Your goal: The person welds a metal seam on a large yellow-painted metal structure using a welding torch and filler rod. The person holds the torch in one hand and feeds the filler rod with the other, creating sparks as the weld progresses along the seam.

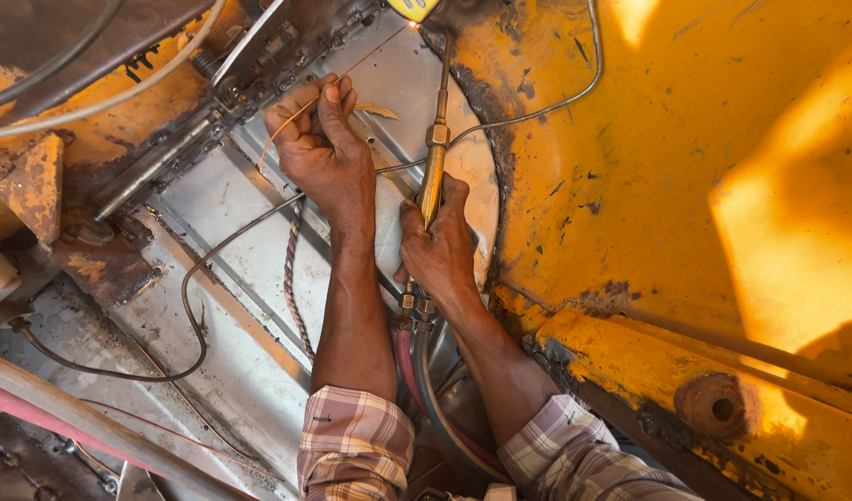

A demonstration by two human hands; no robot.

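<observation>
Head view, looking down both forearms at a worn yellow panel [648, 186] and a bare grey metal sheet [259, 232] beside it. The right hand [442, 246] is clenched around the brass body of a gas torch [433, 176]; the torch rises out of the top of the fist, and its thin neck runs straight up to a small bright flame [413, 24] near the upper edge. Below the fist, the torch valves meet a red and a dark hose [426, 380] that pass down between the two arms. The left hand [326, 148] lies up and to the left of the right, well apart from the torch body, fingers pinched on a thin rod [347, 74]. The rod slants up and right from the fingertips, its far end reaching close to the flame; its near end curves down past the thumb. A thin grey wire [537, 113] loops across the yellow panel, and a dark cable [189, 297] curves over the sheet at left. Both wrists emerge from checked sleeves [356, 445]
</observation>
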